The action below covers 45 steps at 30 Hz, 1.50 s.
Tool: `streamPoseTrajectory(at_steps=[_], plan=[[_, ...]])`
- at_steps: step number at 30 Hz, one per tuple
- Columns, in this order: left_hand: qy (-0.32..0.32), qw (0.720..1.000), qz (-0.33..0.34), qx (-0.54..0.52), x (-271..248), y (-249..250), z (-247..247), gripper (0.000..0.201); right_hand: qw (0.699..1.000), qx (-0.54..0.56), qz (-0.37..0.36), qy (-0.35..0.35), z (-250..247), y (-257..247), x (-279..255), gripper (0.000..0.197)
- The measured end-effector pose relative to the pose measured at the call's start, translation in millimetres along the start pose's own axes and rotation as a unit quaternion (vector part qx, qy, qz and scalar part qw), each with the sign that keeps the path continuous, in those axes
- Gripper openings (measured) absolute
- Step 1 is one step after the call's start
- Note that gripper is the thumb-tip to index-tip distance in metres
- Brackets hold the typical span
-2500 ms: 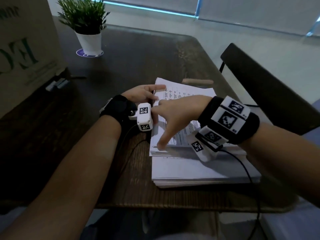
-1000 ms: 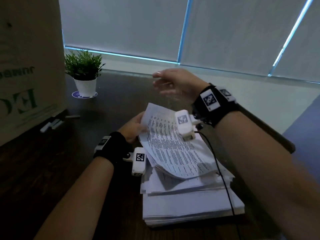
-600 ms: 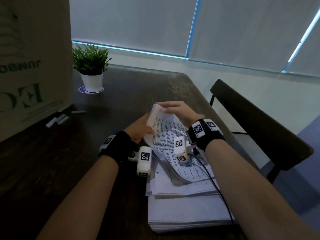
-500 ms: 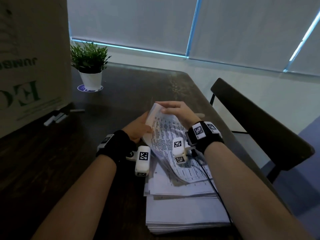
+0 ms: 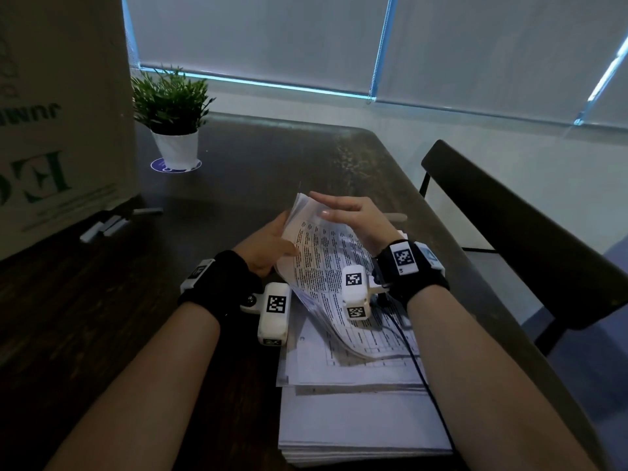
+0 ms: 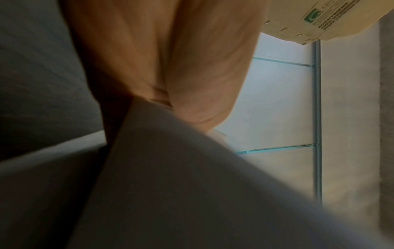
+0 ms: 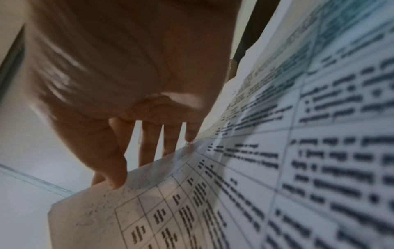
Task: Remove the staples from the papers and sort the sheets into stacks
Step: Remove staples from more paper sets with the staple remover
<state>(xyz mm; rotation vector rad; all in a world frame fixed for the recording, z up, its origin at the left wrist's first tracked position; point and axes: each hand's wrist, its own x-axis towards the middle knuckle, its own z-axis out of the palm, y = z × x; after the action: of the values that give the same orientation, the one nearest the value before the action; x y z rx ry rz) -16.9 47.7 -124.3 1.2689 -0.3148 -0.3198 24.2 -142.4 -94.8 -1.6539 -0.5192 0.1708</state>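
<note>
A packet of printed sheets (image 5: 319, 266) curves up off a thick stack of paper (image 5: 356, 430) on the dark table (image 5: 238, 185). My left hand (image 5: 268, 248) grips the packet's left edge, thumb on the printed side and fingers behind. My right hand (image 5: 343, 212) lies over the raised top edge. In the right wrist view its thumb (image 7: 116, 176) presses the printed face of the sheets (image 7: 255, 185), and its straight fingers pass behind the edge, so it pinches the top edge. A small glint (image 7: 187, 143) shows at the sheet's corner; what it is I cannot tell.
A big cardboard box (image 5: 51, 130) stands at the left, with small white pieces (image 5: 105, 226) at its foot. A potted plant (image 5: 173, 130) is at the back left. A pale stick (image 5: 396, 217) lies beyond the papers. A dark chair (image 5: 509, 232) stands right of the table.
The left hand has lifted the top packet off the stack. The right hand swung away over the table, came back and took the packet's top edge. In the last half second little has moved.
</note>
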Motion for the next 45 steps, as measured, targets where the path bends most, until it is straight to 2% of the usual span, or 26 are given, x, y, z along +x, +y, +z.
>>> streamPoseTrajectory(at_steps=[15,21,27,29,31,33,35,37,39,42,44,45], plan=[[0.021,0.998,-0.015,0.057,-4,5,4,0.084,1.0,0.009,-0.006,0.001,-2,2,-2,0.039],[0.027,0.997,-0.017,0.067,-8,10,7,0.076,1.0,0.001,-0.007,0.011,-4,6,0,0.031],[0.014,0.996,0.01,0.084,-10,15,11,0.107,0.99,-0.115,-0.057,0.056,-2,6,5,0.014],[0.017,0.994,0.033,0.101,-10,17,12,0.109,0.986,-0.14,-0.072,0.062,-2,5,6,0.008],[0.057,0.99,0.055,0.113,-11,19,12,0.097,0.987,-0.126,-0.079,0.059,-1,3,5,0.003],[0.09,0.981,0.065,0.156,-13,21,13,0.063,0.991,-0.1,-0.079,0.048,0,1,4,0.002],[0.091,0.962,0.037,0.255,-14,21,13,0.026,0.992,-0.092,-0.08,0.038,2,-1,3,0.005],[0.103,0.947,0.025,0.304,-15,20,13,0.018,0.993,-0.082,-0.076,0.044,4,-2,2,0.008],[0.136,0.948,0.024,0.287,-15,18,12,0.021,0.992,-0.05,-0.066,0.093,2,-6,0,0.013],[0.16,0.957,0.007,0.242,-15,16,12,0.02,0.966,0.016,-0.038,0.255,-20,-21,0,0.016],[0.164,0.958,-0.006,0.235,-14,16,11,0.022,0.938,-0.013,-0.011,0.346,-46,-34,11,0.018],[0.164,0.957,-0.009,0.237,-14,17,12,0.023,0.932,-0.062,-0.003,0.358,-57,-42,18,0.02]])
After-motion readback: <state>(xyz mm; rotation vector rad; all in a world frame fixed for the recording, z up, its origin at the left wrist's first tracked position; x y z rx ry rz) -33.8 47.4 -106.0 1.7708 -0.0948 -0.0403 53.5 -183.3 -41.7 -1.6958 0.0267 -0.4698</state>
